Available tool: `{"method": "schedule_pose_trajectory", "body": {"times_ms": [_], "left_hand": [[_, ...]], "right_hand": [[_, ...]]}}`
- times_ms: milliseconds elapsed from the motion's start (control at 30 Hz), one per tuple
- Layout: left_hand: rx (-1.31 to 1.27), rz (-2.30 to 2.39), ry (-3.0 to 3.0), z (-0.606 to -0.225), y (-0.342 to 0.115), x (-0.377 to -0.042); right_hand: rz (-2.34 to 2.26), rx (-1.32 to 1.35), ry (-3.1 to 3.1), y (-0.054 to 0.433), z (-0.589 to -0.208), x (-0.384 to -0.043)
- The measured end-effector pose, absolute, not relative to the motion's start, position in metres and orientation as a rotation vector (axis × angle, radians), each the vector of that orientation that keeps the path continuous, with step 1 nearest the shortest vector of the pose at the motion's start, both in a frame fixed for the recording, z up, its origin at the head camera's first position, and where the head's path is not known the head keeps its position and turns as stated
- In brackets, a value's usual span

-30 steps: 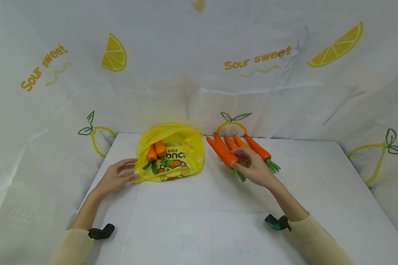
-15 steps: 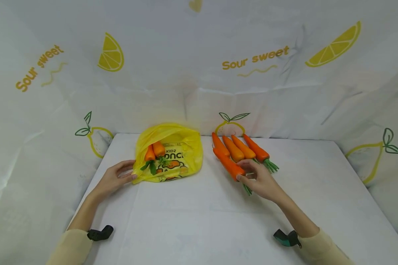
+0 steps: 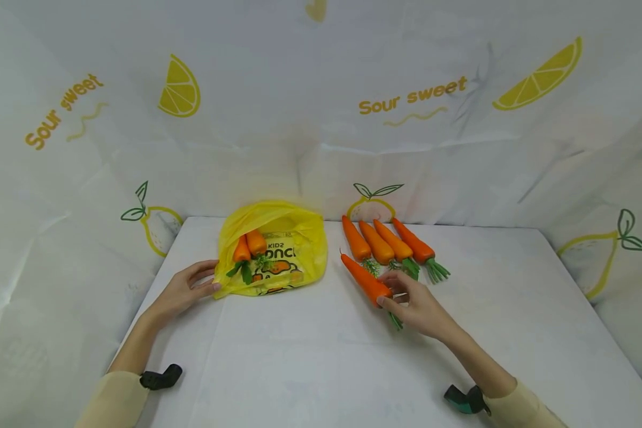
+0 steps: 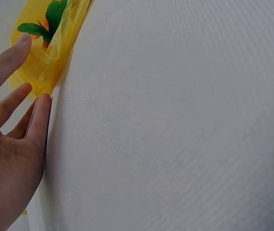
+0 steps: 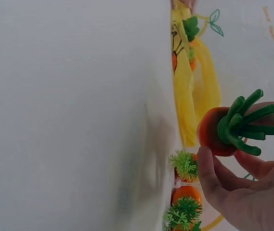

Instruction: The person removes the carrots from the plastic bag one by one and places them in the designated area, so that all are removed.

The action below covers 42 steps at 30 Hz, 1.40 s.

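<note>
My right hand (image 3: 419, 303) pinches an orange carrot (image 3: 361, 274) near its stalk end, its tip pointing up and left. In the right wrist view, the thick end of this carrot (image 5: 210, 134) faces the camera with green stalks, fingers against its side. Several other carrots (image 3: 375, 244) lie side by side behind it. On the left, a yellow plastic bag (image 3: 312, 255) lies with its mouth toward me, and two carrots (image 3: 255, 241) with green leaves show inside. My left hand (image 3: 179, 292) touches the bag's left edge; its fingers look spread and relaxed in the left wrist view.
Everything lies on a white table (image 3: 299, 368). A white curtain (image 3: 278, 119) with lemon prints hangs behind the table and along its sides, close to the bag and the carrot tips. Black wrist devices (image 3: 161, 377) sit on both forearms.
My right hand has drawn the carrot from the left end of the row toward me, away from the others. The left hand and bag have stayed nearly in place.
</note>
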<state>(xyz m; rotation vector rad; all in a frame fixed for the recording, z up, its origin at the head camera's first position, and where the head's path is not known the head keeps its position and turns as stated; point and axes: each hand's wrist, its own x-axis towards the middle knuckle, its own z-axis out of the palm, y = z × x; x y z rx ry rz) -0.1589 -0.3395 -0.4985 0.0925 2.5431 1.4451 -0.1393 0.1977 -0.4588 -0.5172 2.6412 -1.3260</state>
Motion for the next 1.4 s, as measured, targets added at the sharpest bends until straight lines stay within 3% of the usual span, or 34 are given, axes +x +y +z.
{"method": "schedule_pose_trajectory", "body": {"times_ms": [1400], "left_hand": [[0.062, 1.409, 2.537, -0.504, -0.342, -0.158]], "right_hand": [[-1.190, -0.494, 2.688, 0.171, -0.476, -0.129]]}}
